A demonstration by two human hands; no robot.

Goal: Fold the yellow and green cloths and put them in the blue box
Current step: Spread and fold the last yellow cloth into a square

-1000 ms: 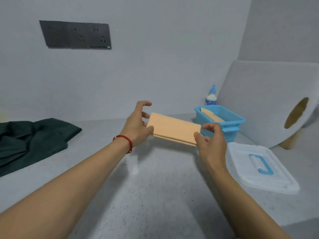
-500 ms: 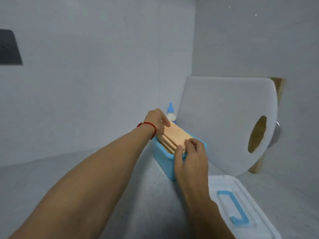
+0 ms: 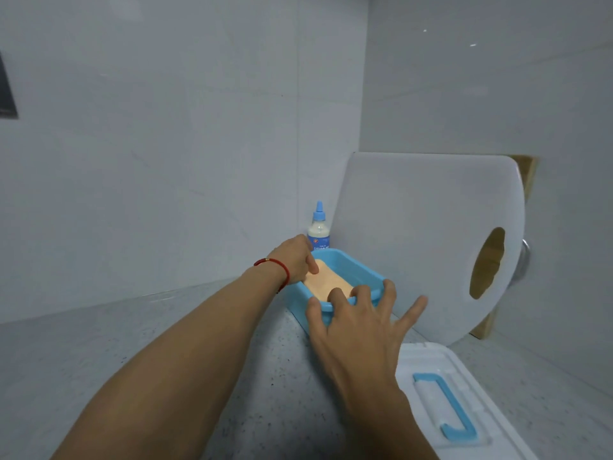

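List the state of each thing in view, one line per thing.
Yellow cloth: folded, lying flat in the box.
Blue box: open, lid off, on the counter.
Lid: off, lying flat on the counter, handle up.
Bottle: upright, capped, behind the box.
Left hand: fingers pressing on the cloth.
Right hand: fingers spread, over the box's near rim.

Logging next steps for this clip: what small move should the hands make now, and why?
Probably lift both hands out and away. The folded yellow cloth already lies flat inside the blue box, with left hand and right hand fingers only resting on it, not gripping.
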